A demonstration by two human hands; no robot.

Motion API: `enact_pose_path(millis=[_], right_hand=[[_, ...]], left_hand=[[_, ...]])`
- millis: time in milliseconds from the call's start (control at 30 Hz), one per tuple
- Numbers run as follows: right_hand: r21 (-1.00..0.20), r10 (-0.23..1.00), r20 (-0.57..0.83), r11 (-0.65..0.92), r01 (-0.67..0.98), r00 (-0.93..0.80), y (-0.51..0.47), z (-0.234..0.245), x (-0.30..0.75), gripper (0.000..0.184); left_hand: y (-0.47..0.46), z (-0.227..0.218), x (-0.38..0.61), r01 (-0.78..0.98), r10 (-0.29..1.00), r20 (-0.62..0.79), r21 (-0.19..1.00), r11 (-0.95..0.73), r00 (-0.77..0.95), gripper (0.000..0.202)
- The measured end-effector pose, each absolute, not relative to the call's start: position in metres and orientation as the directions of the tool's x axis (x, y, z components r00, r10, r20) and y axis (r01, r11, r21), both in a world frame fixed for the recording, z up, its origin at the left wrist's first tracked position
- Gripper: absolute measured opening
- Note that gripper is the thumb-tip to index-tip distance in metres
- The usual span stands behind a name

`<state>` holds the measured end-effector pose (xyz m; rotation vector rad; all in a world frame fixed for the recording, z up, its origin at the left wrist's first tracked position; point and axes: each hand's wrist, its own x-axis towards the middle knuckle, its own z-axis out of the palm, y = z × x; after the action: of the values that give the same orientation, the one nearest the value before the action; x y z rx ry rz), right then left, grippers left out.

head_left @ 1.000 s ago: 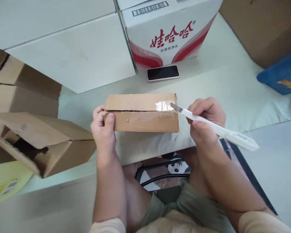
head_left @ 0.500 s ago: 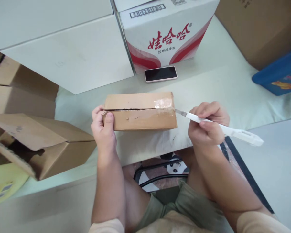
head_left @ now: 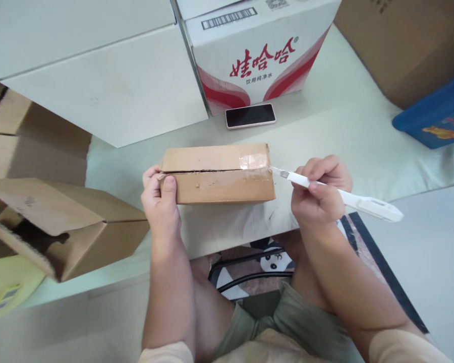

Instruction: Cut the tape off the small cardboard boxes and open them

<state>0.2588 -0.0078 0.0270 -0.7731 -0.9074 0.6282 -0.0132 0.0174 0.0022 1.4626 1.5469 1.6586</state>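
Note:
A small brown cardboard box [head_left: 223, 187] sits in the middle of the cloth-covered table, its top seam parted over the left and middle stretch. Clear tape [head_left: 253, 162] still covers the seam's right end. My left hand [head_left: 161, 194] is closed around the box's left end, thumb on the near top flap. In my right hand [head_left: 320, 191] is a white utility knife [head_left: 366, 204], gripped between thumb and fingers. Its thin blade points left and its tip meets the box's right edge, at the taped seam.
Behind the box lies a phone [head_left: 250, 116], in front of a white and red water carton [head_left: 265, 65]. A large white box [head_left: 109, 91] stands at the back left. Opened cardboard boxes [head_left: 98, 212] fill the left side; a blue container [head_left: 435, 118] is at the right.
My right hand has moved slightly left and up with the utility knife, bringing the blade tip to the taped seam's right end. My left hand and the box have barely shifted.

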Motion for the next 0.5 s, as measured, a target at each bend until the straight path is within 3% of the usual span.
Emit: enact_pose_path(millis=[167, 367, 500], right_hand=[[-0.808, 0.783, 0.405, 0.548, -0.217, 0.471, -0.0038, 0.0266, 0.2585, 0.009], [-0.859, 0.85, 0.307, 0.441, -0.26, 0.427, -0.0023, 0.0273, 0.2569, 0.052], [-0.851, 0.861, 0.296, 0.434, -0.295, 0.413, -0.001, 0.0254, 0.2571, 0.052]], left_hand=[[0.0175, 0.0018, -0.0135, 0.337, 0.856, 0.391, 0.9, -0.277, -0.339, 0.039], [0.0175, 0.0015, -0.013, 0.328, 0.858, 0.372, 0.909, -0.258, -0.355, 0.041], [0.0176, 0.0015, -0.0131, 0.33, 0.856, 0.373, 0.908, -0.258, -0.358, 0.041]])
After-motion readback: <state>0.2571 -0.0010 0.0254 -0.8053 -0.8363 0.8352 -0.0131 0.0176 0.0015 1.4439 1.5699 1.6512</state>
